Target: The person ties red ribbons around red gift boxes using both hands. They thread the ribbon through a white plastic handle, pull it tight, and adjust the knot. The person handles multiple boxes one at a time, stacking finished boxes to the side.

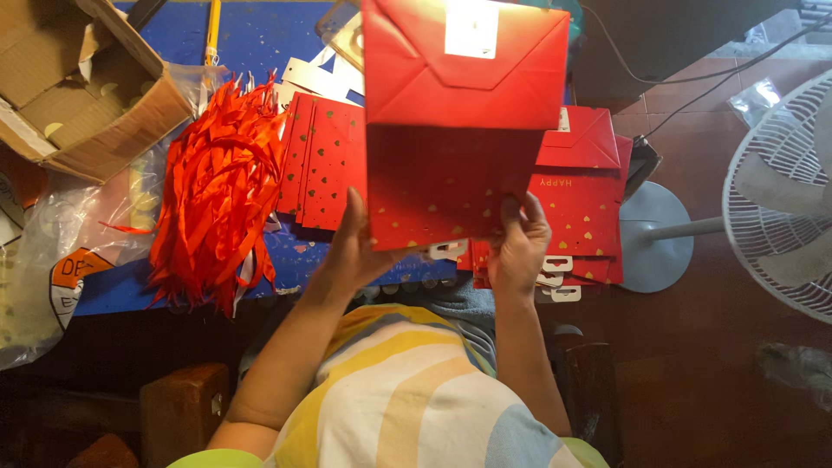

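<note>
Both hands held up one large red paper bag (451, 130), folded flat and raised above the blue counter (260, 39), its pale sticker near the top edge and small gold hearts scattered over its lower half. The left hand (351, 247) gripped the bag's bottom left corner, the thumb lying up the front face and the other fingers hidden behind, so they were clamped on the paper. The right hand (518, 243) pinched the bottom right corner the same way, its fingers (511, 212) pressed against the front of the bag.

Just left of the bag lay a stack of flat red sheets (321, 165) with the same gold hearts, and further left a thick heap of orange-red ribbons (217, 195) spilled over the counter's near edge. Beyond the ribbons, well left of the bag, stood an open cardboard box (82, 82), with crumpled clear plastic bags (61, 251) below it.

Right of the bag, partly behind it, sat a pile of more red bags (585, 186), with white plastic hang tabs (559, 277) poking out underneath. Further right of the bag, on the reddish tiled floor (711, 364), stood a white fan (780, 195) on a round base.
</note>
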A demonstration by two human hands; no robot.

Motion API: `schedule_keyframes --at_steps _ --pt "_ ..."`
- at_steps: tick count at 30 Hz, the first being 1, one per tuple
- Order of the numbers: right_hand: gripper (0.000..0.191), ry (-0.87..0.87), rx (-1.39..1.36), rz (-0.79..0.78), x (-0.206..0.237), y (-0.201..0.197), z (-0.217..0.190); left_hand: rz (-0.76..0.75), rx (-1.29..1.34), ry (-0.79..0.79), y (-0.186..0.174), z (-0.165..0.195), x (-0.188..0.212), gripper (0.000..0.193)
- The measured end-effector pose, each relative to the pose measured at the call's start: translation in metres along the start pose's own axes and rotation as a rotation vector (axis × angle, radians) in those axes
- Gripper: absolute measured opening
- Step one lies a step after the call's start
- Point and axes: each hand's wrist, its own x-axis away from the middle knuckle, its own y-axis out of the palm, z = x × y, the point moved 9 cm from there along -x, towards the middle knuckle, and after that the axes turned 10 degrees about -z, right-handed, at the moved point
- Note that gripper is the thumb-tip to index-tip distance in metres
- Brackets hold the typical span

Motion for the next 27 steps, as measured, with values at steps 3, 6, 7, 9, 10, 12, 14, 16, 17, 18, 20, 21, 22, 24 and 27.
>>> schedule_keyframes --at_steps 3,6,7,9,10,12,14,16,17,18,20,21,22,24,27 --pt "0.019 -0.048 -0.009 0.038 0.001 -0.014 -0.009 -0.069 0.079 -0.082 0.029 -0.017 -0.014 0.097" --pt "0.017 -0.046 -0.078 0.037 0.000 -0.022 -0.010 -0.115 -0.044 -0.161 0.052 -0.025 -0.023 0.102" --pt "0.017 -0.019 -0.144 0.054 0.001 -0.026 -0.008 -0.145 -0.096 -0.180 0.059 -0.027 -0.024 0.103" --pt "0.019 0.103 -0.305 0.041 0.001 -0.026 0.005 -0.200 -0.137 -0.173 0.072 -0.027 -0.026 0.102" --pt "0.020 0.194 -0.381 0.013 0.003 -0.023 0.014 -0.227 -0.155 -0.171 0.078 -0.027 -0.026 0.101" --pt "0.022 0.357 -0.573 -0.080 0.005 -0.010 0.034 -0.296 -0.221 -0.168 0.089 -0.026 -0.023 0.101" --pt "0.024 0.507 -0.781 -0.230 0.014 0.013 0.051 -0.320 -0.306 -0.183 0.094 -0.030 -0.023 0.102" --pt "0.027 0.561 -0.911 -0.344 0.026 0.027 0.056 -0.292 -0.419 -0.218 0.096 -0.038 -0.023 0.104" --pt "0.029 0.579 -0.968 -0.404 0.031 0.033 0.056 -0.298 -0.421 -0.221 0.097 -0.039 -0.024 0.103" --pt "0.030 0.589 -1.002 -0.431 0.036 0.035 0.055 -0.302 -0.423 -0.225 0.099 -0.040 -0.024 0.103" --pt "0.033 0.605 -1.073 -0.488 0.042 0.041 0.053 -0.302 -0.424 -0.234 0.099 -0.041 -0.025 0.104" --pt "0.034 0.599 -1.082 -0.498 0.042 0.041 0.052 -0.298 -0.420 -0.241 0.098 -0.042 -0.026 0.104" --pt "0.036 0.588 -1.093 -0.512 0.042 0.041 0.050 -0.293 -0.414 -0.247 0.098 -0.042 -0.026 0.105" --pt "0.039 0.556 -1.096 -0.525 0.039 0.039 0.046 -0.281 -0.449 -0.252 0.095 -0.040 -0.025 0.104" --pt "0.044 0.443 -0.980 -0.523 0.027 0.024 0.032 -0.262 -0.516 -0.264 0.090 -0.041 -0.025 0.105"
